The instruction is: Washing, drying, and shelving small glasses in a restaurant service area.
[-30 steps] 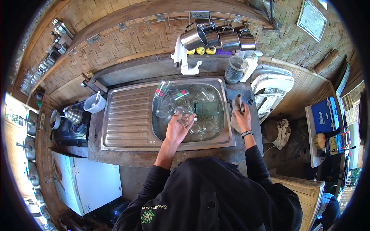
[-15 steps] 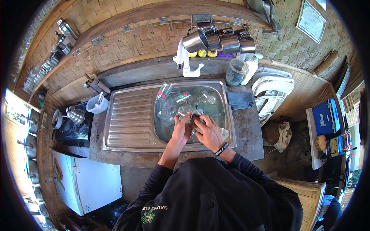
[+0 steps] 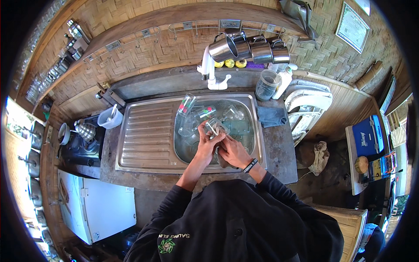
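Over the sink basin (image 3: 257,131), my left hand (image 3: 207,144) is closed around a clear drinking glass (image 3: 217,126) tilted with its far end away from me. My right hand (image 3: 235,153) is closed on a greyish cloth (image 3: 223,162) that hangs below its fingers. Part of the cloth seems to be at the glass's near end, but my fingers hide whether it goes inside. In the basin lie more clear glasses (image 3: 234,113), along with a glass with a red and green print (image 3: 206,112). Another printed glass (image 3: 187,105) leans at the basin's far left corner.
A ribbed steel drainboard (image 3: 146,135) lies left of the basin. Behind it stands a white tap (image 3: 214,82), with steel mugs (image 3: 223,49) hanging above. On the right are a dark cloth (image 3: 272,116), a clear tub (image 3: 267,85) and a white bottle (image 3: 284,81).
My hands have turned the glass, so more of it shows beyond my left fingers. My right hand has moved slightly nearer to me, and the cloth now hangs below it.
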Demonstrator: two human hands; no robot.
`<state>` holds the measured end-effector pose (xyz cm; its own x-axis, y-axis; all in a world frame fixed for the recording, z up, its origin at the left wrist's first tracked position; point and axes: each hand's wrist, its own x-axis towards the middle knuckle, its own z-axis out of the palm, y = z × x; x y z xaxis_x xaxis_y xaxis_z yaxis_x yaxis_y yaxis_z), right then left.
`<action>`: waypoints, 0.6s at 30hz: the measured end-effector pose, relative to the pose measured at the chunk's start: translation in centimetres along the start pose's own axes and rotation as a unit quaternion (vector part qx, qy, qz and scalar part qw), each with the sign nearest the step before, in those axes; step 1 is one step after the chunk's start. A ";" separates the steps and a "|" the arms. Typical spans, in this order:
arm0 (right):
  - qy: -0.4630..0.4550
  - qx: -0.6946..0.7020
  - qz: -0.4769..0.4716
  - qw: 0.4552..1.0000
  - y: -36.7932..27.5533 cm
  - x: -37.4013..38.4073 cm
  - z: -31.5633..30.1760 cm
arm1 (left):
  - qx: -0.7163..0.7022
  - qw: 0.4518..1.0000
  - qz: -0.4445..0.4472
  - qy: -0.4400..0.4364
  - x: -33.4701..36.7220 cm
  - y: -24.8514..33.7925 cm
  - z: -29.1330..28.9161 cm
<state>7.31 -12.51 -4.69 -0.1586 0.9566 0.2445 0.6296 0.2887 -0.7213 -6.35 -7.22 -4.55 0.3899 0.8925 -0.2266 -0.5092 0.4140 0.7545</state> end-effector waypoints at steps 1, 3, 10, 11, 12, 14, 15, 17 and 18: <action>-0.001 0.027 -0.010 1.000 0.3 0.2 -0.1 | -0.013 1.000 0.005 -0.019 0.1 0.0 0.1; 0.003 0.049 -0.027 0.998 1.2 0.6 -0.1 | -0.025 0.999 0.010 -0.039 0.2 -0.1 0.1; -0.121 0.340 0.118 0.925 4.1 2.1 -0.3 | -0.067 0.994 -0.039 -0.079 0.9 0.3 -0.3; -0.096 0.449 0.166 0.872 2.5 2.3 -0.8 | -0.083 0.991 -0.031 -0.097 0.8 0.3 -0.5; -0.104 0.538 0.230 0.805 1.0 2.5 -1.7 | -0.083 0.992 -0.028 -0.095 0.8 0.4 -0.8; -0.095 0.574 0.232 0.779 1.1 2.2 -2.0 | -0.086 0.989 -0.027 -0.121 0.9 0.4 -0.2; -0.088 0.610 0.233 0.752 1.2 2.0 -2.1 | -0.087 0.987 -0.026 -0.135 1.0 0.4 0.1; -0.036 0.422 0.138 0.895 4.5 1.2 0.0 | -0.095 0.985 -0.052 -0.132 1.9 0.5 0.5; -0.034 0.268 0.075 0.960 4.1 1.1 0.4 | -0.105 0.985 -0.072 -0.113 2.2 0.9 -0.2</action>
<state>9.45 -10.25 -7.64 -0.1563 0.9843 0.0815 0.1709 0.1083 -0.9793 -6.08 -4.86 -4.51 0.6191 0.7687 -0.1605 -0.5748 0.5828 0.5745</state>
